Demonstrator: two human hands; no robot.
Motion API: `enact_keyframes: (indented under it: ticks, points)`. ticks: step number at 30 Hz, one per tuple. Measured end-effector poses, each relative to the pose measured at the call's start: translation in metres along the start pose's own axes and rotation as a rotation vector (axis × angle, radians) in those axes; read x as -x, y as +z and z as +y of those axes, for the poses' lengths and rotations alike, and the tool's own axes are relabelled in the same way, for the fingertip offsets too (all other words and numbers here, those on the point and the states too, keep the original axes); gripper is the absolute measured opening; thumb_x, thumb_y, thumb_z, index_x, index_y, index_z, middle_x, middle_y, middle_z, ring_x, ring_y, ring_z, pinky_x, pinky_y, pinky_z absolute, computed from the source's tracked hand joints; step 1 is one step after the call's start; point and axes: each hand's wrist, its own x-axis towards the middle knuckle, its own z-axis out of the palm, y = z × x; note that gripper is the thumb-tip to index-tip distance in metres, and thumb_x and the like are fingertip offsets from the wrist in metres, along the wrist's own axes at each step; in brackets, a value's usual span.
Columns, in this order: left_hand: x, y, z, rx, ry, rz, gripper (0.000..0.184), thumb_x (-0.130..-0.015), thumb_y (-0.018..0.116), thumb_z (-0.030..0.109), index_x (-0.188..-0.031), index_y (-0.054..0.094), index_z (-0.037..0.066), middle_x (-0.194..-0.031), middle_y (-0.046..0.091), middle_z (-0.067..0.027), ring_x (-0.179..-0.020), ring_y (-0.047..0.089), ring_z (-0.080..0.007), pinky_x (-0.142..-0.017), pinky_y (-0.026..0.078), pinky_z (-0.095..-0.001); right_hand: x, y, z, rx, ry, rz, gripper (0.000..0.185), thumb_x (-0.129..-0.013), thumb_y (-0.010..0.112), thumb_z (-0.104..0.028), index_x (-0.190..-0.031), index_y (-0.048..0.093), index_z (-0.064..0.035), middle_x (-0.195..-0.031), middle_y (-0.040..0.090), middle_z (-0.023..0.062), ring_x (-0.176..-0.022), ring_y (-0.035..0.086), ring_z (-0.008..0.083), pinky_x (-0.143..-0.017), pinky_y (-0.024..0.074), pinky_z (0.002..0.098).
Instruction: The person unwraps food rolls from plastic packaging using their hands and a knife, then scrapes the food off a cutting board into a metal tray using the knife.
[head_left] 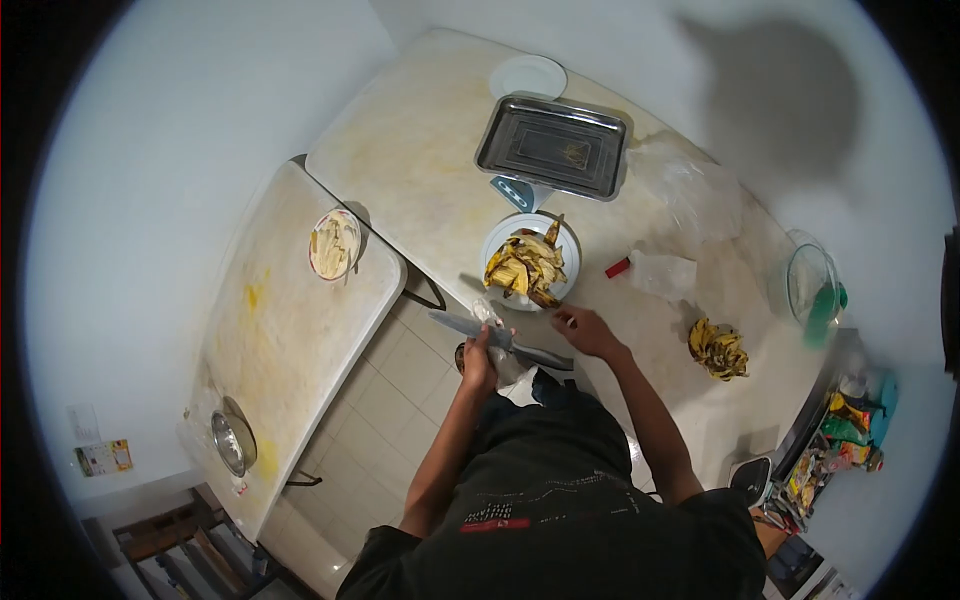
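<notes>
My left hand [480, 366] is closed around a knife [462, 324], whose wide grey blade points up and left. White material [508, 366], cloth or plastic, hangs beside that hand. Banana peels, yellow and brown [525, 264], are heaped on a white plate [572, 250] at the table's near edge. Just below the plate's lower right rim is my right hand [585, 332], its fingers drawn together near a dark peel end. What these fingers hold, if anything, is too small to tell.
Behind the plate lie a metal tray [550, 147] and a blue-grey scale [520, 192]. To the right are a red-handled object [618, 268], clear plastic [690, 190], dark bananas [717, 350] and a glass bowl [810, 280]. The left table [290, 340] bears a filled bowl [334, 245] and a metal bowl [233, 443].
</notes>
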Motion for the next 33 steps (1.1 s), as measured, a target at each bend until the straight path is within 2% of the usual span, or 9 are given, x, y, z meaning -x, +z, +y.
enact_keyframes:
  ticks: [4, 6, 8, 10, 12, 15, 18, 20, 33]
  points:
    - [-0.001, 0.019, 0.011, 0.108, 0.007, 0.034, 0.035, -0.102, 0.047, 0.020, -0.130, 0.041, 0.000, -0.119, 0.057, -0.0162, -0.108, 0.063, -0.0324, -0.093, 0.051, -0.0480, 0.020, 0.017, -0.029, 0.010, -0.141, -0.170, 0.045, -0.088, 0.067, -0.041, -0.118, 0.063, -0.0071, -0.098, 0.069, 0.0165, -0.084, 0.067, 0.0253, -0.078, 0.0518, 0.0385]
    - [-0.004, 0.028, 0.014, 0.028, 0.042, -0.020, 0.033, -0.100, 0.052, 0.018, -0.127, 0.043, 0.000, -0.119, 0.058, -0.0164, -0.109, 0.063, -0.0319, -0.091, 0.051, -0.0462, 0.026, 0.028, -0.034, 0.137, -0.129, -0.123, 0.051, -0.086, 0.067, -0.044, -0.119, 0.061, -0.0064, -0.094, 0.069, 0.0173, -0.086, 0.067, 0.0270, -0.081, 0.0509, 0.0392]
    - [-0.005, 0.041, 0.017, -0.033, 0.054, -0.062, 0.040, -0.097, 0.058, 0.015, -0.131, 0.041, 0.000, -0.120, 0.058, -0.0165, -0.108, 0.063, -0.0297, -0.090, 0.051, -0.0424, 0.024, 0.038, -0.029, 0.133, -0.028, -0.058, 0.052, -0.085, 0.066, -0.049, -0.117, 0.062, -0.0081, -0.091, 0.069, 0.0177, -0.085, 0.067, 0.0349, -0.077, 0.0513, 0.0421]
    - [-0.008, 0.044, 0.015, -0.281, 0.129, -0.047, 0.047, -0.094, 0.061, 0.011, -0.135, 0.040, 0.001, -0.119, 0.059, -0.0167, -0.106, 0.063, -0.0267, -0.089, 0.051, -0.0389, 0.025, 0.043, -0.020, 0.073, -0.012, 0.000, 0.051, -0.086, 0.065, -0.049, -0.113, 0.063, -0.0059, -0.089, 0.068, 0.0188, -0.083, 0.067, 0.0355, -0.075, 0.0506, 0.0424]
    - [-0.014, 0.039, 0.014, -0.286, 0.177, -0.071, 0.054, -0.091, 0.064, 0.009, -0.138, 0.037, 0.002, -0.118, 0.060, -0.0161, -0.102, 0.063, -0.0236, -0.086, 0.051, -0.0360, 0.025, 0.041, -0.014, 0.013, -0.003, 0.052, 0.051, -0.086, 0.065, -0.049, -0.109, 0.064, -0.0036, -0.087, 0.068, 0.0199, -0.082, 0.066, 0.0362, -0.074, 0.0499, 0.0428]
    - [-0.015, 0.025, 0.013, -0.332, 0.204, -0.078, 0.052, -0.090, 0.064, 0.008, -0.136, 0.040, 0.001, -0.116, 0.061, -0.0144, -0.099, 0.064, -0.0226, -0.081, 0.052, -0.0348, 0.028, 0.035, -0.001, -0.032, 0.080, 0.144, 0.049, -0.088, 0.063, -0.047, -0.099, 0.064, 0.0015, -0.079, 0.065, 0.0209, -0.073, 0.063, 0.0342, -0.070, 0.0475, 0.0426]
    - [-0.011, 0.017, 0.020, -0.227, 0.101, 0.008, 0.049, -0.089, 0.064, 0.009, -0.133, 0.044, 0.002, -0.110, 0.062, -0.0118, -0.090, 0.065, -0.0191, -0.073, 0.053, -0.0320, 0.029, 0.038, 0.017, -0.204, 0.145, 0.263, 0.048, -0.091, 0.060, -0.045, -0.094, 0.064, 0.0026, -0.069, 0.061, 0.0166, -0.065, 0.059, 0.0265, -0.064, 0.0456, 0.0396]
    - [-0.007, 0.016, 0.026, -0.230, 0.041, 0.109, 0.041, -0.089, 0.067, 0.012, -0.125, 0.050, 0.003, -0.102, 0.062, -0.0077, -0.077, 0.061, -0.0148, -0.068, 0.051, -0.0280, 0.033, 0.037, 0.020, -0.322, 0.253, 0.340, 0.048, -0.094, 0.058, -0.046, -0.086, 0.062, 0.0014, -0.064, 0.057, 0.0110, -0.060, 0.054, 0.0194, -0.059, 0.0433, 0.0365]
    - [-0.010, 0.007, 0.015, -0.224, 0.036, 0.092, 0.045, -0.087, 0.069, 0.018, -0.125, 0.050, 0.001, -0.099, 0.062, -0.0073, -0.073, 0.059, -0.0139, -0.065, 0.050, -0.0278, 0.037, 0.044, 0.043, -0.282, 0.293, 0.369, 0.059, -0.093, 0.054, -0.055, -0.076, 0.059, 0.0005, -0.060, 0.056, 0.0088, -0.057, 0.055, 0.0190, -0.057, 0.0442, 0.0368]
